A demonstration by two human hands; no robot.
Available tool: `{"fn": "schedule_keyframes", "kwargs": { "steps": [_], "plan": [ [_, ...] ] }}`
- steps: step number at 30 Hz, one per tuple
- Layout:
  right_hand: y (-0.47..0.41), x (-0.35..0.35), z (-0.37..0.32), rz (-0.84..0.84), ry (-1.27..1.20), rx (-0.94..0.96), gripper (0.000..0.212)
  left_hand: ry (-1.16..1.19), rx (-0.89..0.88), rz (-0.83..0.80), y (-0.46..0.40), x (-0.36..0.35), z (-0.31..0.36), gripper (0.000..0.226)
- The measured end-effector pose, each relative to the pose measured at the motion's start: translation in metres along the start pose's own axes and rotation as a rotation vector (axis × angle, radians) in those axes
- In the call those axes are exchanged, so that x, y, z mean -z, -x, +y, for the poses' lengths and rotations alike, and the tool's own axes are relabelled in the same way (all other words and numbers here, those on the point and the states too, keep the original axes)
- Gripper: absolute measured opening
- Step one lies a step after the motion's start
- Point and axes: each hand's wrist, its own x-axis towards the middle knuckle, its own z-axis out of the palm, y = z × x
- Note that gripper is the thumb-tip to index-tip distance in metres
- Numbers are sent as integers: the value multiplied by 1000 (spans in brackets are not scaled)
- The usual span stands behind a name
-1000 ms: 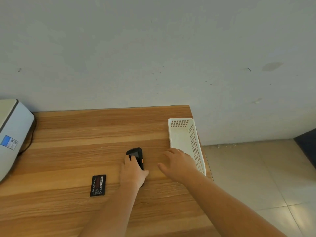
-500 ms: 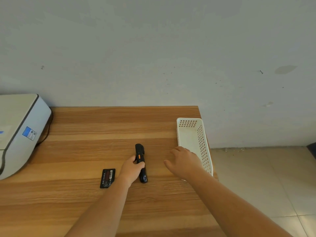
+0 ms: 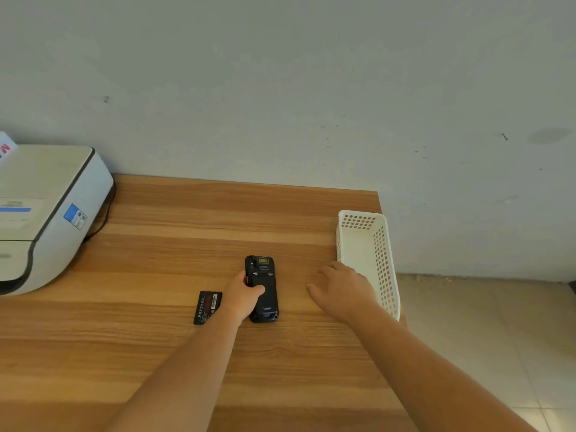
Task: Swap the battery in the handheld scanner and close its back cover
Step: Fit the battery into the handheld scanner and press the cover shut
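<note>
A plain grey wall fills the top half of the frame, and below it a wood-grain table (image 3: 187, 244) runs across the lower half, with tiled floor showing at lower right. At centre, the handheld scanner (image 3: 262, 289) lies on its face, back cover up, long axis pointing away from the person. The left hand (image 3: 241, 296) grips it from the left edge, thumb pressed across the middle of the back, fingers tucked round the side out of sight. Just left of that hand, touching the table flat, sits a loose battery (image 3: 208, 307), label up. Whether it is the fresh one or the spent one, I cannot tell.

The right hand (image 3: 344, 291) hovers right of centre, fingers spread and holding nothing, close beside the white perforated basket (image 3: 381, 263) at the table's right edge. A white printer (image 3: 46, 213) sits at the left edge, well apart from the action.

The cover looks shut, so the step in hand seems to be getting it open. To do that well, the left hand should pin the scanner steady against the table, not lift it, and shift the thumb off the cover panel so it is free to move. Two small latches appear near the top of the back, and the right hand likely needs to come across and work those first. Prying before they release risks snapping a tab. Keep the loose battery within reach but clear of the sliding cover.
</note>
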Motion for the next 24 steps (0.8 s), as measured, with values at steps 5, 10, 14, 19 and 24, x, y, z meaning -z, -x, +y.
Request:
{"fn": "schedule_keyframes", "kwargs": {
  "steps": [5,10,14,19,24],
  "plan": [
    [2,-4,0,16,7,1,57,-88,-24,3,0,-3,-6,51],
    [3,-5,4,34,6,-7,56,-185,-50,5,0,-13,1,60],
    [3,-6,7,48,-3,-10,54,-262,-36,21,-1,-17,8,54],
    [3,-7,6,48,-3,1,53,-314,-16,72,-3,-21,9,44],
    [-1,-9,-3,27,-25,33,53,-366,-71,94,-7,-19,3,40]
  ]
}}
